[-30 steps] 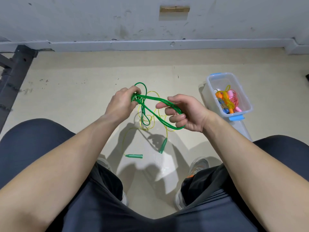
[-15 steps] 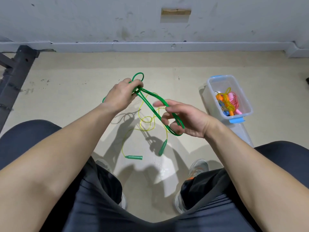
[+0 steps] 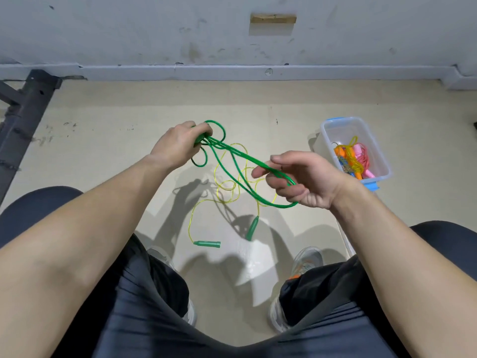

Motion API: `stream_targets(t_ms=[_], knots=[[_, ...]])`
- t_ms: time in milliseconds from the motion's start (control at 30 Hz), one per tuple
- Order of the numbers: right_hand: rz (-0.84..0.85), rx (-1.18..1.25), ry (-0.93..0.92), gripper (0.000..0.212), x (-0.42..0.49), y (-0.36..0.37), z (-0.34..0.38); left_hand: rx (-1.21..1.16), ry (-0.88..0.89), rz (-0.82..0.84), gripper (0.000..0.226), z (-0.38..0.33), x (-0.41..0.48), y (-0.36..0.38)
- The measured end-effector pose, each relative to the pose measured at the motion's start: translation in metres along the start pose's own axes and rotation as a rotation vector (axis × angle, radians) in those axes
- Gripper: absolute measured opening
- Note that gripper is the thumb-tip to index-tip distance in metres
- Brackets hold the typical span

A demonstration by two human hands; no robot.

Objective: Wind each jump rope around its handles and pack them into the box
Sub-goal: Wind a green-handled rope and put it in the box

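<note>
My left hand [image 3: 179, 146] grips the green handles of a green jump rope [image 3: 232, 164], with small loops sticking out past the fingers. The rope's long loop runs down to my right hand [image 3: 304, 179], whose curled fingers hold it. Below on the floor lies a yellow jump rope [image 3: 227, 187] with two green handles [image 3: 207, 244], one flat and one [image 3: 252, 227] angled. A clear plastic box [image 3: 382, 151] with blue clips stands to the right, holding wound ropes in orange, yellow and pink.
I sit with my knees apart and my shoes [image 3: 307, 262] on the beige floor. A grey wall with a baseboard [image 3: 232, 72] runs across the back. A dark metal frame [image 3: 23, 109] stands at the far left. The box lid [image 3: 344, 239] lies beside my right leg.
My left hand has risen and moved away from the right, drawing the green loop longer. My right hand has turned and dropped slightly with the loop around its fingers.
</note>
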State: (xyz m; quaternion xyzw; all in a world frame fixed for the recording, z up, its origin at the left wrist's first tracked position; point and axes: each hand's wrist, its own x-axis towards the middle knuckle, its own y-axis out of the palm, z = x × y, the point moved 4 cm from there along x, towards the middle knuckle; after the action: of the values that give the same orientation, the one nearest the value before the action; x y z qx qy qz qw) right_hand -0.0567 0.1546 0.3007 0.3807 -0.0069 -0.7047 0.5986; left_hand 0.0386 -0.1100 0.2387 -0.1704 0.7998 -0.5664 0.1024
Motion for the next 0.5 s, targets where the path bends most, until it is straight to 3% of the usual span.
stream_targets(t_ms=[67, 133, 267, 367, 500], knots=[[0.023, 0.007, -0.127, 0.034, -0.001, -0.004, 0.003, -0.033, -0.007, -0.021, 0.039, 0.001, 0.0, -0.001], [-0.051, -0.039, -0.264, 0.016, -0.002, -0.007, 0.004, -0.085, -0.07, -0.055, 0.034, 0.006, 0.0, -0.002], [-0.155, -0.18, -0.225, 0.03, -0.003, -0.014, -0.002, -0.207, -0.209, -0.084, 0.029, 0.022, -0.002, -0.005], [-0.292, -0.407, -0.244, 0.015, -0.001, -0.021, -0.004, -0.283, -0.269, -0.087, 0.029, 0.027, -0.005, -0.006], [-0.507, -0.329, -0.301, 0.016, -0.002, -0.04, -0.006, -0.313, -0.289, -0.076, 0.028, 0.025, -0.006, -0.004]])
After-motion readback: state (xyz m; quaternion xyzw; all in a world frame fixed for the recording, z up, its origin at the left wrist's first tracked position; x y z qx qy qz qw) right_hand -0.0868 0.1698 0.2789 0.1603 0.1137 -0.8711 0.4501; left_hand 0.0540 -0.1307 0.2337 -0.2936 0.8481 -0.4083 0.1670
